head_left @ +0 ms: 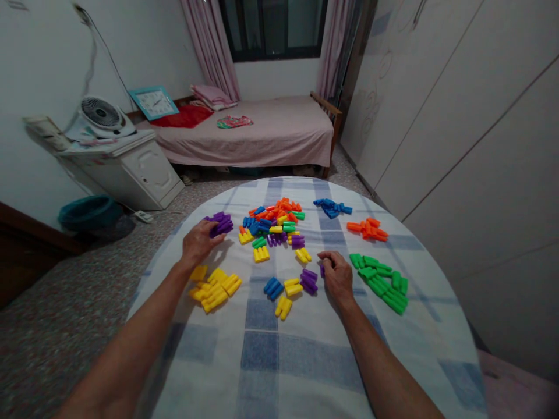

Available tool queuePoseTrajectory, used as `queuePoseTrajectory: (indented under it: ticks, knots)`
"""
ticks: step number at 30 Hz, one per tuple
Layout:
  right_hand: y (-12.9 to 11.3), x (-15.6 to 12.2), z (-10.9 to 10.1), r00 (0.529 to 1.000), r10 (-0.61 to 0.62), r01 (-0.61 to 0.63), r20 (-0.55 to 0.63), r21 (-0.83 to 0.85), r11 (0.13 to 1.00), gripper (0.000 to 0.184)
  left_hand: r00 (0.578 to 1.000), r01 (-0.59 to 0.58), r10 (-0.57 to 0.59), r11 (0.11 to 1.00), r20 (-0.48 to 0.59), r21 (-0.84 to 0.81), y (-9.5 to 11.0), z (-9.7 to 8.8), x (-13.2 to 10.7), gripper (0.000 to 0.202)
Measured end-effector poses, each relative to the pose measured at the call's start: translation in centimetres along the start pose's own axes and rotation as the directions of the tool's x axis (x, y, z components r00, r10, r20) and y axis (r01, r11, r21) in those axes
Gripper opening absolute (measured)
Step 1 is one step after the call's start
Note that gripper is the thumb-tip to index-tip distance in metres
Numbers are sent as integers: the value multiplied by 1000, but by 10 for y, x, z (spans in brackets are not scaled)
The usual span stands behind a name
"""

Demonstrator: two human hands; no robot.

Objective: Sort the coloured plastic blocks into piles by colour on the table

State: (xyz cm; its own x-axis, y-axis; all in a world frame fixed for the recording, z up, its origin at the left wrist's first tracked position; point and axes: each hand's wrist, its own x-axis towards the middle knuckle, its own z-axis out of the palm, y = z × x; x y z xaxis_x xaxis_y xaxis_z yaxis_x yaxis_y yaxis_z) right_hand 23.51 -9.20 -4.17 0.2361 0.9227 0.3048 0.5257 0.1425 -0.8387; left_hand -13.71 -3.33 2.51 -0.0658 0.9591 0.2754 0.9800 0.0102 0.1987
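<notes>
My left hand (198,241) rests on the checked tablecloth (271,349), its fingers closed around a cluster of purple blocks (222,224). My right hand (335,274) lies near the table's middle, fingers curled on a small purple block (322,270). A mixed pile of coloured blocks (275,224) sits between and beyond the hands. Sorted groups lie around: yellow blocks (215,289) below my left hand, green blocks (384,282) right of my right hand, orange blocks (369,229) and blue blocks (332,207) farther back. Loose blue, yellow and purple pieces (290,286) lie between the hands.
The round table's far edge (279,180) faces a bed (262,134) under a window. A white cabinet (131,166) with a fan (102,116) stands at the left, a teal basin (87,210) on the floor beside it. White wardrobe doors (458,116) line the right.
</notes>
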Motion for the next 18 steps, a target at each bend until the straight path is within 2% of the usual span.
queuePoseTrajectory:
  ticks: [3,6,10,14,16,18]
  knots:
    - [1,0,0,1000,-7,7,4,0,1000,28,984,176,-179,979,14,101,-30,4,4,49]
    - [2,1,1,1000,-6,6,0,0,1000,28,976,211,-216,972,39,106,-38,12,1,48]
    - [3,1,1,1000,14,-14,-17,2,1000,28,972,217,-225,970,64,111,-32,14,-3,56]
    - [2,0,0,999,15,-14,-40,22,1000,29,969,160,-194,965,153,205,-21,-2,-7,66]
    - [2,1,1,998,18,-17,-53,32,999,29,977,110,-155,954,146,281,-9,-13,-12,64]
    - [3,1,1,998,28,-25,-60,37,999,29,990,44,-78,961,115,274,12,-21,-22,54]
